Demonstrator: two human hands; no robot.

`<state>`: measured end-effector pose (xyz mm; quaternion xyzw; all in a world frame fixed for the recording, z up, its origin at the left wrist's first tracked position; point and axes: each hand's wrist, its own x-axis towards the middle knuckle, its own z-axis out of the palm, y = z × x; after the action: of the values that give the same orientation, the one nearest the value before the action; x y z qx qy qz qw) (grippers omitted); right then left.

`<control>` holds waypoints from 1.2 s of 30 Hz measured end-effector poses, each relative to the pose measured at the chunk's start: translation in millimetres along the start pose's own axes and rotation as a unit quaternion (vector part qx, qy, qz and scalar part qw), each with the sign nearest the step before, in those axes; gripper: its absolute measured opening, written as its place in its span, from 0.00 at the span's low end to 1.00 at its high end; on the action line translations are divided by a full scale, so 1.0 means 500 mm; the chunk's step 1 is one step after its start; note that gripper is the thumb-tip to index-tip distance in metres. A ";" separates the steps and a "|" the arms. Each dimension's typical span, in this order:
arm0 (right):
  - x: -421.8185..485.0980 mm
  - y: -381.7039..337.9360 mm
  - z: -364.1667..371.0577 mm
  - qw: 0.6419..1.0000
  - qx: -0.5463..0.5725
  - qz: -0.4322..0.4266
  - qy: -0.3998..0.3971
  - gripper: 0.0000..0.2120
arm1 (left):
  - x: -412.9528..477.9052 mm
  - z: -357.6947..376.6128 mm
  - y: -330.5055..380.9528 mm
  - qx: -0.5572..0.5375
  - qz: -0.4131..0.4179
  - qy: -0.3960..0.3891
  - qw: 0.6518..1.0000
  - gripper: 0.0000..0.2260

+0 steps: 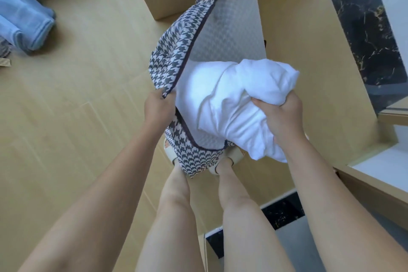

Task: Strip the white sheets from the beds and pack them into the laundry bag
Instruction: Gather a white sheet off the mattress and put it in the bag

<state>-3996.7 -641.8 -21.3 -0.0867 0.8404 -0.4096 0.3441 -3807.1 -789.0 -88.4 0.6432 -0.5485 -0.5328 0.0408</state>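
Seen from the head camera, looking straight down: a soft fabric laundry bag [174,55] is stood on a pale wood-grain floor [77,106], just in front of the person's feet in cream sandals [170,154]. The bag's outside is printed in a dark and white houndstooth check and edged with dark trim. Its mouth is held wide, and a pale lining [231,28] with a faint check is shown inside.

A white sheet [231,99], crumpled into a thick, smooth bundle with soft folds, is placed over the near right part of the opening, partly inside the bag and partly hanging over its rim.

The near left rim of the bag is pinched by the left hand [157,109], with the fingers curled over the trim. The right side of the bundle is clutched by the right hand [282,117], with thumb and fingers dug into the cloth.

Folded light blue cloth [28,26] is laid on the floor at the far left. A glossy black stone panel [362,28] with gold veins is seen at the far right.
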 end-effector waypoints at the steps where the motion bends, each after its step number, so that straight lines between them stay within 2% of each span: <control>1: 0.002 -0.006 0.017 0.999 -0.029 -0.024 0.002 0.12 | 0.003 -0.023 -0.003 -0.033 -0.007 0.025 0.999 0.12; 5: 0.015 -0.019 0.074 0.981 -0.174 -0.088 -0.021 0.19 | 0.032 -0.120 -0.047 -0.080 -0.064 0.165 0.981 0.11; 9: 0.016 -0.009 0.088 0.953 -0.282 -0.099 -0.038 0.13 | 0.049 -0.157 -0.088 0.014 -0.095 0.190 0.977 0.14; 12: 0.006 0.000 0.081 0.935 -0.344 -0.078 -0.030 0.11 | 0.052 -0.159 -0.091 0.109 -0.109 0.154 0.976 0.09; 15: -0.011 -0.009 0.087 0.916 -0.391 -0.079 -0.035 0.13 | 0.046 -0.140 -0.079 0.222 -0.079 0.068 0.970 0.03; 17: -0.020 -0.023 0.095 0.913 -0.395 -0.091 -0.041 0.12 | 0.044 -0.116 -0.075 0.265 -0.057 0.008 0.963 0.05; 19: -0.024 -0.039 0.106 0.924 -0.364 -0.105 -0.047 0.08 | 0.046 -0.096 -0.079 0.268 -0.057 -0.036 0.961 0.08; 22: -0.026 -0.067 0.137 0.942 -0.305 -0.124 -0.071 0.10 | 0.052 -0.079 -0.083 0.238 -0.066 -0.083 0.965 0.13; 25: -0.022 -0.081 0.188 0.930 -0.300 -0.180 -0.113 0.11 | 0.061 -0.089 -0.082 0.214 -0.096 -0.093 0.968 0.13; 27: -0.011 -0.078 0.225 0.913 -0.325 -0.203 -0.142 0.11 | 0.071 -0.111 -0.079 0.145 -0.124 -0.081 0.978 0.12; 29: 0.005 -0.064 0.264 0.876 -0.390 -0.214 -0.187 0.12 | 0.083 -0.135 -0.072 0.042 -0.141 -0.073 0.986 0.12; 31: 0.012 -0.045 0.303 0.795 -0.498 -0.243 -0.248 0.15 | 0.095 -0.149 -0.065 0.005 -0.136 -0.064 0.989 0.12; 34: 0.003 -0.009 0.352 0.676 -0.594 -0.298 -0.319 0.18 | 0.099 -0.137 -0.070 0.098 -0.120 -0.076 0.985 0.15; 36: 0.001 0.015 0.367 0.633 -0.629 -0.302 -0.336 0.18 | 0.086 -0.125 -0.087 0.218 -0.111 -0.097 0.965 0.14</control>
<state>-3876.7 -752.4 -105.7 -0.6628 0.6478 0.1941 0.3215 -3739.8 -837.2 -116.6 0.6386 -0.5780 -0.4612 -0.2129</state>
